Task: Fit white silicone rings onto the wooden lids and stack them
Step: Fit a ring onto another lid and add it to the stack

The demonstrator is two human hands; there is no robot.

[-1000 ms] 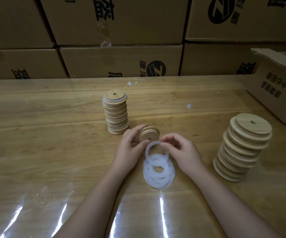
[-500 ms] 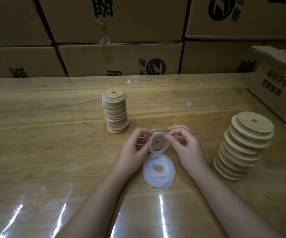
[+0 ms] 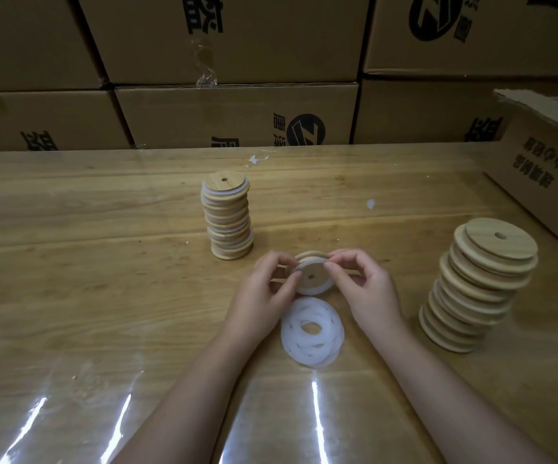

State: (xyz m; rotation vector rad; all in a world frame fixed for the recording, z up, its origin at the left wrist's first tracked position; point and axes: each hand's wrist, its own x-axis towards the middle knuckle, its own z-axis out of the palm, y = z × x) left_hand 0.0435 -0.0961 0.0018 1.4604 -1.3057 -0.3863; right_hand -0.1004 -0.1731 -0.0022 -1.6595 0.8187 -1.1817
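Note:
A round wooden lid (image 3: 311, 274) with a small centre hole is held tilted just above the table. My left hand (image 3: 264, 289) grips its left edge. My right hand (image 3: 368, 286) pinches a white silicone ring (image 3: 317, 289) against the lid's right rim; the ring lies around the lid's face. A loose pile of white rings (image 3: 312, 331) lies on the table just below both hands. A stack of lids with white rings (image 3: 227, 217) stands behind my left hand. A taller leaning stack of plain wooden lids (image 3: 478, 286) stands at the right.
The work surface is a wooden table (image 3: 87, 279) under a glossy clear sheet. Cardboard boxes (image 3: 237, 115) line the back edge, and an open box (image 3: 545, 169) sits at the far right. Small white scraps (image 3: 370, 204) lie on the table behind the hands.
My right hand lifted a ring from the pile and brought it up against the lid in my left hand. The ring now lies round the lid's face.

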